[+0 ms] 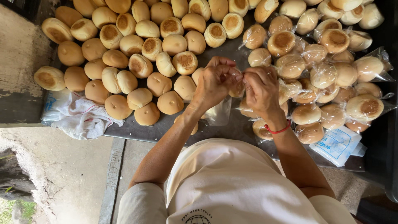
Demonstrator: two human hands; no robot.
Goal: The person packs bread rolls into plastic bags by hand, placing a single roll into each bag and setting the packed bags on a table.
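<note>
My left hand (215, 85) and my right hand (262, 89) meet over the middle of a dark table (137, 132). Both pinch the top of a clear plastic bag (219, 116) that hangs below my left hand. What is inside the bag is mostly hidden by my fingers. A red band circles my right wrist. Several bare, golden-brown bread buns (137, 54) lie packed together left of my hands. Several buns in clear bags (327, 74) are piled to the right.
A crumpled white cloth (83, 118) lies at the table's left front corner. A flat packet of blue-printed plastic bags (338, 145) sits at the right front edge. Below are a concrete floor (62, 174) and a grey doormat (114, 166).
</note>
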